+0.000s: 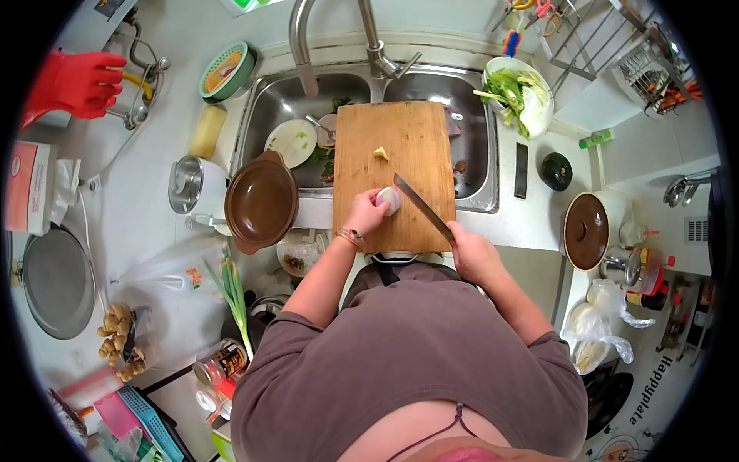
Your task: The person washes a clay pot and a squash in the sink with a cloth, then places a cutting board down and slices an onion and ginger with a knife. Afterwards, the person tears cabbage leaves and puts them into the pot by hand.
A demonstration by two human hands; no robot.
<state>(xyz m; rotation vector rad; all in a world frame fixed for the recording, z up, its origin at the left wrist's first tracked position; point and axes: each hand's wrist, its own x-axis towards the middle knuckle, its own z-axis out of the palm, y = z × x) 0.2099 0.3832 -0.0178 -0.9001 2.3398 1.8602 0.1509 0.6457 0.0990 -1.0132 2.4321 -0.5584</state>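
My left hand (368,213) is closed around a pale, purple-tinged bulb (389,200) that looks like garlic, at the middle of the wooden cutting board (362,123). A knife (423,206) is gripped by its handle in my right hand (473,252), at the board's right edge. Its blade points up and left across the board, with the tip just beside the bulb. Farther up the board lies a small yellowish piece (380,153), perhaps ginger. The board bridges the middle of the steel sink (493,173).
In the left basin sits a plate (291,144) with greens. A brown casserole (262,202) stands left of the board; its lid (586,231) is at right. A bowl of lettuce (543,108) and a dark green squash (556,171) are behind. The faucet (377,58) rises beyond the board.
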